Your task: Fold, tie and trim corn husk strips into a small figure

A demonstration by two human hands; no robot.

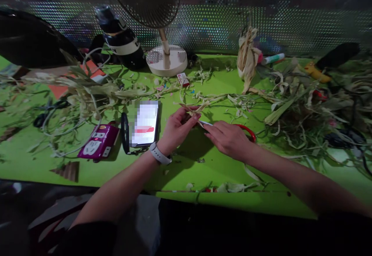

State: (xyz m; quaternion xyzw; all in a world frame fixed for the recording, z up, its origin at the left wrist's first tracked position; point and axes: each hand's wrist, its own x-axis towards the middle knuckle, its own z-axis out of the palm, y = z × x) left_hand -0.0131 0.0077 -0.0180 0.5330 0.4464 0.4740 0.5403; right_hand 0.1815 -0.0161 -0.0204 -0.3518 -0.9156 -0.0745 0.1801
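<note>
My left hand (178,129) is closed in a pinch on a strip of dry corn husk (195,109) near the middle of the green table (180,170). A white watch band sits on that wrist. My right hand (229,139) lies just to the right, fingers curled over red-handled scissors (247,130), whose blades point toward the husk strip. The two hands almost touch.
A phone (145,123) stands propped left of my hands, beside a purple power strip (99,144). A desk fan base (166,60) and a dark bottle (123,41) stand at the back. An upright corn husk bundle (247,56) and loose husk heaps (302,105) fill the right and left sides.
</note>
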